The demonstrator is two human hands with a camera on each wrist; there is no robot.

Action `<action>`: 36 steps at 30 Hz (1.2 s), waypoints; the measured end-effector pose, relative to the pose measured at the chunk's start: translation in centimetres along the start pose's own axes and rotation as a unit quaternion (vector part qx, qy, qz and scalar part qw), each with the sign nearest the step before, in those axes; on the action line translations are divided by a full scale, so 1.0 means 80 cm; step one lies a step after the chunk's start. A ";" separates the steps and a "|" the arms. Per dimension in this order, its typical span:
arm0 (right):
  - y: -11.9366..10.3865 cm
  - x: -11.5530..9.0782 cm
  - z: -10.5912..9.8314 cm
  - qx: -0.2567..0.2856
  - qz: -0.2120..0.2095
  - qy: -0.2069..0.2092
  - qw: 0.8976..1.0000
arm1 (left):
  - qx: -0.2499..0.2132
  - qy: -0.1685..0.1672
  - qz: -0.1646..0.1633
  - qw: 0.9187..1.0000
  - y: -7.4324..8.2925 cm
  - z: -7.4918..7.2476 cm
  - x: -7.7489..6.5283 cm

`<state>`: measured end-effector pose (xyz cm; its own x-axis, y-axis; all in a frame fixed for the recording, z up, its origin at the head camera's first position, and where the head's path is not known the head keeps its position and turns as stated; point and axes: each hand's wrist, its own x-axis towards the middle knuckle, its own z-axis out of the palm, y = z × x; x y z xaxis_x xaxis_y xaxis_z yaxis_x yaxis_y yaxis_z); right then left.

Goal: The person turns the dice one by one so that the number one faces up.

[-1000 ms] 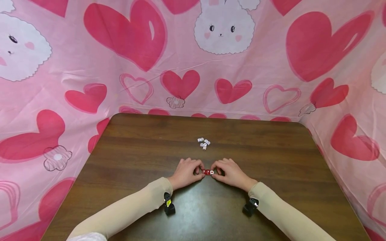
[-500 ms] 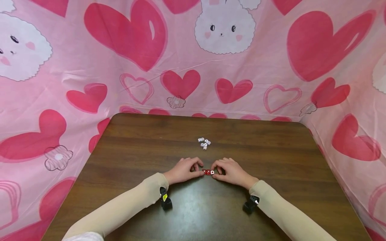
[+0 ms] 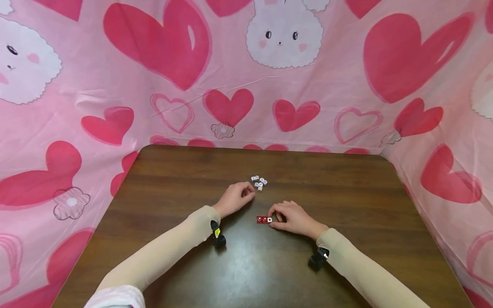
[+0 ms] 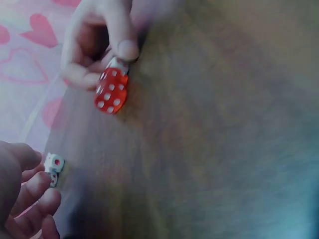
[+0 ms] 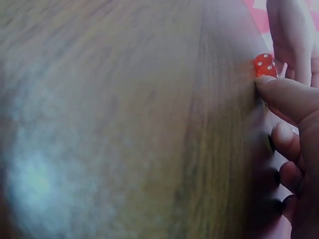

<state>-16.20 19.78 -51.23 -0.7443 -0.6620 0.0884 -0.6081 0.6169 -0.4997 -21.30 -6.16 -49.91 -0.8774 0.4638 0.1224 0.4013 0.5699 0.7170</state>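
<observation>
Two red dice point(image 3: 262, 219) with white pips and one white die point(image 3: 270, 220) stand in a short row on the brown table. My right hand point(image 3: 294, 219) pinches the white die at the row's right end between thumb and index finger. In the left wrist view, the red dice point(image 4: 110, 90) line up in front of that white die point(image 4: 118, 63). My left hand point(image 3: 236, 198) holds nothing, its fingers loosely bent. Its fingertips are right beside a loose group of several white dice point(image 3: 263, 181) farther back. From the right wrist, a red die point(image 5: 265, 63) shows past the thumb.
The wooden table point(image 3: 327, 184) has rounded far corners. A pink cloth point(image 3: 335, 77) printed with hearts and rabbits hangs behind it and along both sides. Each wrist wears a black camera strap, the left camera point(image 3: 219, 240) hanging low over the tabletop.
My left hand has let go of the left end of the row and moved away, up to the white dice. The right hand keeps its place at the row.
</observation>
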 end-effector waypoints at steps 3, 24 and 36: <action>0.000 0.000 0.001 0.000 0.007 -0.001 1.000 | -0.001 0.011 0.002 1.000 -0.005 0.003 0.013; 0.003 0.001 0.002 -0.003 0.006 -0.002 1.000 | 0.098 0.004 -0.038 0.994 -0.010 0.013 0.041; 0.002 -0.001 0.005 -0.019 -0.010 0.016 1.000 | 0.105 -0.008 -0.052 0.993 -0.004 0.011 0.040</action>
<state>-16.16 19.77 -51.64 -0.7403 -0.6602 0.1265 -0.6322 0.6198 -0.4649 -24.03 -4.26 -50.36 -0.9135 0.4045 0.0441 0.3566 0.7437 0.5655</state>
